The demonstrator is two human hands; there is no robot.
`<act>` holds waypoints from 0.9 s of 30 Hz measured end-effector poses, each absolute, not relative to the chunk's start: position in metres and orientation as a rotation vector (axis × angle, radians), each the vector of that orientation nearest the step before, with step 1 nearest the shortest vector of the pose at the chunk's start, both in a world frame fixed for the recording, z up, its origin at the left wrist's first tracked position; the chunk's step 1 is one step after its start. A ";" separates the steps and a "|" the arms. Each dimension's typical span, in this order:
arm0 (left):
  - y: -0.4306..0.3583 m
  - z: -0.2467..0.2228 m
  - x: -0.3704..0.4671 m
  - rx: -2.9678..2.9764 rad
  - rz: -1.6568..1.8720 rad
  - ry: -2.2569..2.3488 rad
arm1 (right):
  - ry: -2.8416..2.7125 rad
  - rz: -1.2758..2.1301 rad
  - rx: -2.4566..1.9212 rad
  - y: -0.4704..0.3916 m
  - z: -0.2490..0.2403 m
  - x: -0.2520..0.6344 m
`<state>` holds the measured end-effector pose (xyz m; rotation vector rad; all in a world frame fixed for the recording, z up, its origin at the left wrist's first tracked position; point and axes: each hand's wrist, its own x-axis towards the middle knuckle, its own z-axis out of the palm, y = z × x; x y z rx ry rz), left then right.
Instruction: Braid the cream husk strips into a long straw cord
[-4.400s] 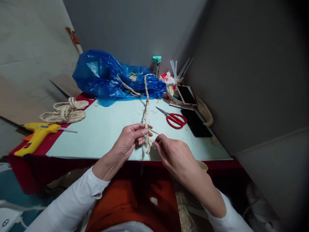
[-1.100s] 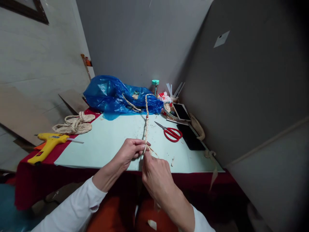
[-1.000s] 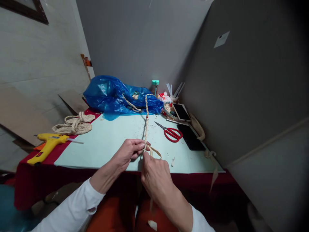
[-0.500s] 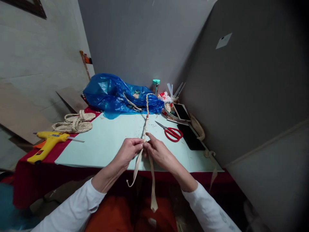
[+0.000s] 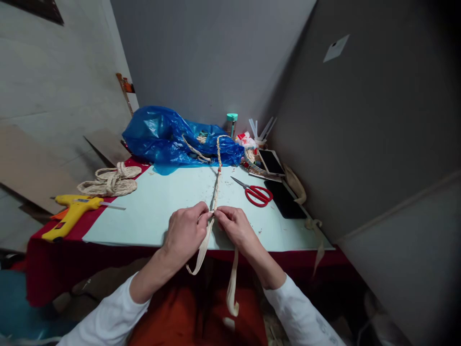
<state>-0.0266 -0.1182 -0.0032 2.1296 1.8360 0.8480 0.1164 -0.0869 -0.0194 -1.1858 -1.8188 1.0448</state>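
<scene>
Both hands meet at the near edge of the table [image 5: 151, 226]. Left hand [image 5: 185, 233] and right hand [image 5: 236, 228] are each closed in a pinch on the straw braid [image 5: 217, 178] where its plaited part ends, apparently so the weave cannot slacken. Beyond the fingertips the braid runs straight away toward the blue plastic bag [image 5: 162, 137], drawn fairly taut. Below the hands, loose flat strands [image 5: 201, 250] hang off the table edge toward the lap; which finger grips which strand is hard to tell. Red scissors [image 5: 257, 193] lie just beyond the right hand, within easy reach. Well to the left of the left hand rest a yellow glue gun [image 5: 70, 216] and a coiled braid bundle [image 5: 110, 180].
</scene>
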 end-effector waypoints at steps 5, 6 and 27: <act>-0.131 -0.015 -0.010 2.620 0.942 1.782 | -1.574 1.314 -1.045 -0.088 -0.025 0.120; -0.134 -0.019 -0.007 2.712 0.938 1.727 | -1.493 1.418 -1.007 -0.088 -0.025 0.122; -0.091 -0.014 -0.019 1.183 0.815 0.962 | -1.741 1.433 -0.911 -0.093 -0.017 0.139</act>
